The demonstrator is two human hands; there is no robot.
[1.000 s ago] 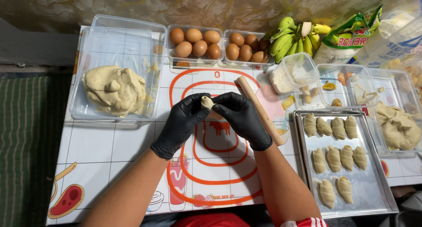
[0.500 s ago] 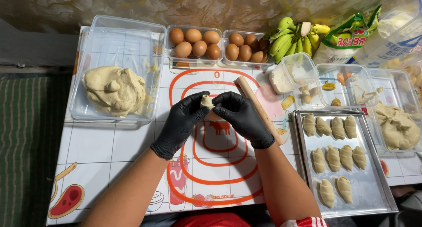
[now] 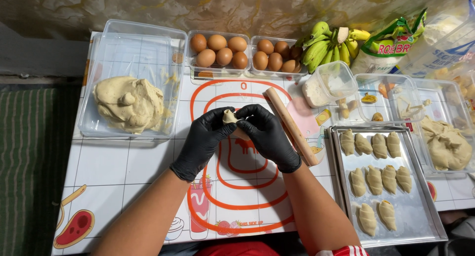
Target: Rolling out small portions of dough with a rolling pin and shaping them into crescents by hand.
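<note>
Above the rolling mat, both gloved hands pinch one small dough piece: left hand and right hand closed around it. Sealing it well likely means even fingertip pressure along the edge, matching the dumplings on the tray.
</note>
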